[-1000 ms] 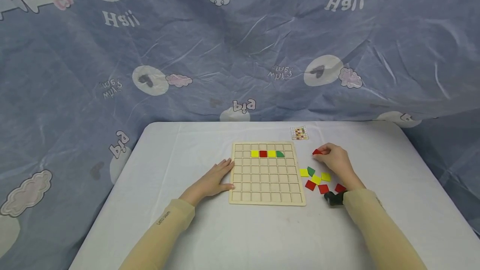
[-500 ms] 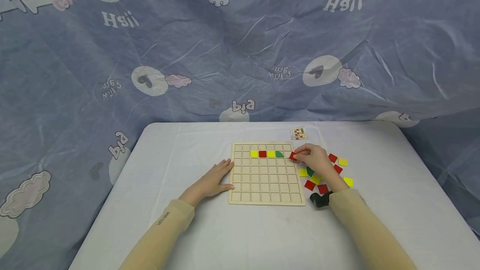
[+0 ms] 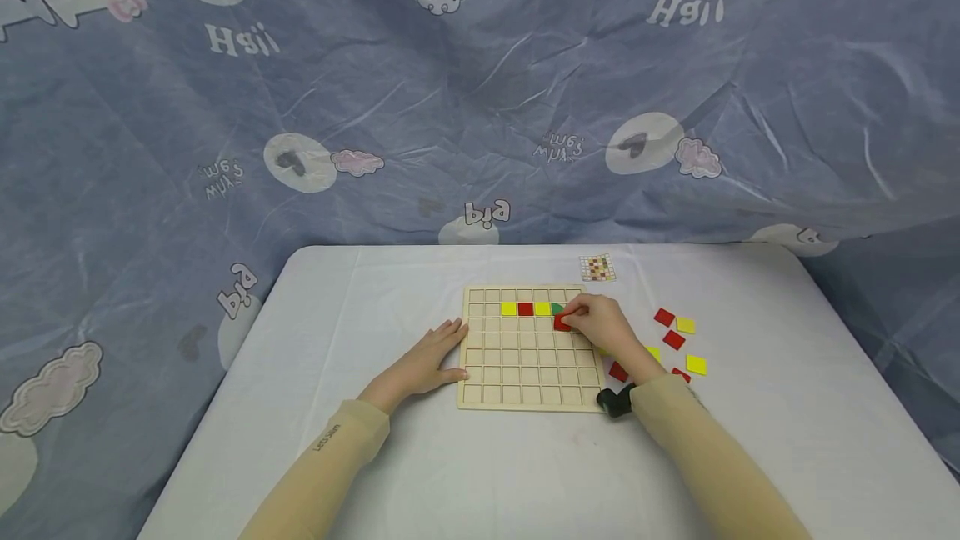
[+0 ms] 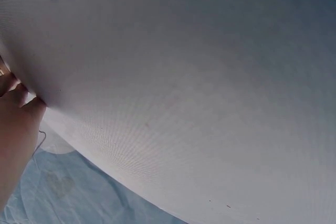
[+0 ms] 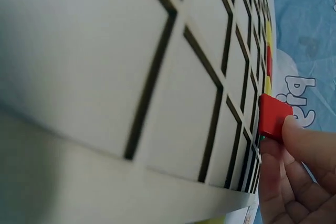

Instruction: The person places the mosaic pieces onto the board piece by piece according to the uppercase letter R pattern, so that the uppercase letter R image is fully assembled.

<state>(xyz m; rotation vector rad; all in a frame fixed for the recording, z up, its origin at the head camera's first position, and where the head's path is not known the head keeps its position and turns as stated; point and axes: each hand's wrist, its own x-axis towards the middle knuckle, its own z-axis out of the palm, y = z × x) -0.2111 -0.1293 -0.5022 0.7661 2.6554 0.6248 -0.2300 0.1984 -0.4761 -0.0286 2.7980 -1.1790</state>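
Note:
My right hand (image 3: 600,323) pinches a red square tile (image 5: 274,117) between thumb and fingers, over the upper right part of a wooden grid board (image 3: 525,367). In the head view that tile overlaps the cell just below the green quarter-round tile (image 3: 557,307), which the fingers partly cover. Along the board's second row sit a yellow tile (image 3: 509,309), a red tile (image 3: 526,309) and another yellow tile (image 3: 542,309). My left hand (image 3: 422,361) lies with fingers spread on the table, fingertips at the board's left edge.
Several loose red and yellow tiles (image 3: 674,340) lie right of the board, some hidden by the right forearm. A small printed pattern card (image 3: 597,267) lies behind the board's right corner. A black object (image 3: 617,401) shows at the right cuff. A patterned curtain (image 3: 480,107) hangs behind the table.
My right hand has carried the red tile leftward from beside the board to over its cells below the green piece. Loose tiles at the right came into view. The left hand stays still.

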